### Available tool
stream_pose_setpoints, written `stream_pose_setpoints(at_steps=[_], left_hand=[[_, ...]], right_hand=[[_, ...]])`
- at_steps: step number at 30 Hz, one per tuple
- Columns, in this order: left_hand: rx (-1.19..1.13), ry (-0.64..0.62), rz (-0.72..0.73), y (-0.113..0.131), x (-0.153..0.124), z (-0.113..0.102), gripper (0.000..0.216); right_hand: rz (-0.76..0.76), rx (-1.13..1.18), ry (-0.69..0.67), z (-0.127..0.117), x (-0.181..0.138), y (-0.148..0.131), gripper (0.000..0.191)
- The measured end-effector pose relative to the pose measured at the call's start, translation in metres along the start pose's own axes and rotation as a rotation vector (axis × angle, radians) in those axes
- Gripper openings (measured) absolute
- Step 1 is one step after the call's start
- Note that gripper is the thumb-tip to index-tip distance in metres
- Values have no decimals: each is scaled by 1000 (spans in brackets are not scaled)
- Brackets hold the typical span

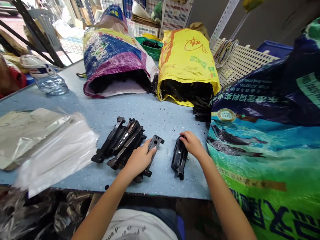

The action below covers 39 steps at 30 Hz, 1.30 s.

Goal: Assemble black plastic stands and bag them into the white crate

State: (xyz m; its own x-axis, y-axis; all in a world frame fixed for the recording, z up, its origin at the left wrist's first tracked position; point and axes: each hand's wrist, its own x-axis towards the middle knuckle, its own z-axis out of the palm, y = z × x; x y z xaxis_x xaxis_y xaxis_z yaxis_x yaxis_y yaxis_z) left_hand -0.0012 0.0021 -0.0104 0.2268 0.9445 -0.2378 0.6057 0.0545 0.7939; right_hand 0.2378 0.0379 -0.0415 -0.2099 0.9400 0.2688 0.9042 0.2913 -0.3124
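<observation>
My left hand [140, 159] is closed around a long black plastic part [155, 142] with a hole near its far end, at the right side of a pile. Several similar black plastic parts [128, 138] lie side by side in that pile, slanting away from me. To the right, apart from the pile, a small stack of glossy black plastic parts [179, 159] lies on the table. My right hand [192, 144] has its fingers curled over the far end of this stack; the fingertips are partly hidden.
Clear plastic bags [57, 150] lie on the blue speckled table [115, 106] at the left, below a water bottle [47, 78]. A purple-blue sack [112, 56] and a yellow sack [187, 60] spill black parts at the back. A large green-blue sack [270, 143] crowds the right side.
</observation>
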Motion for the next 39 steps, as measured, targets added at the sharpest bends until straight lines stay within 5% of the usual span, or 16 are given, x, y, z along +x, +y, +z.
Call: stream_pose_setpoints(at_steps=[9,12,15,17,22,24,31,35,39], left_hand=[[19,8,65,-6,9,-1,48],[87,117,217,1,2,2,41],[-123,134,336,14,-10,-2,36],[-463,-67,345,24,-20,-7,42],[-1102,-986,65,39,-38,-6,61],[-1217,-1104,-74,35,-40,-1,55],[-1393,-879,-143,19,-45,6,41],[-1412,-853,-182,19,-52,4,43],[-1427,-766,-136,21,-60,3,41]], right_hand=[[-194,1,193,-24,-19,-22,8],[-279,-33,340,-51,-33,-47,10],[-395,-87,563,-79,-46,-76,26],[-417,-31,609,-91,-52,-93,27],[-508,172,514,-93,-54,-114,20],[-526,176,471,-91,-50,-112,23],[-746,-330,139,-107,-29,-104,15],[-908,-551,103,-117,-14,-116,22],[-927,-458,146,-109,-10,-121,25]])
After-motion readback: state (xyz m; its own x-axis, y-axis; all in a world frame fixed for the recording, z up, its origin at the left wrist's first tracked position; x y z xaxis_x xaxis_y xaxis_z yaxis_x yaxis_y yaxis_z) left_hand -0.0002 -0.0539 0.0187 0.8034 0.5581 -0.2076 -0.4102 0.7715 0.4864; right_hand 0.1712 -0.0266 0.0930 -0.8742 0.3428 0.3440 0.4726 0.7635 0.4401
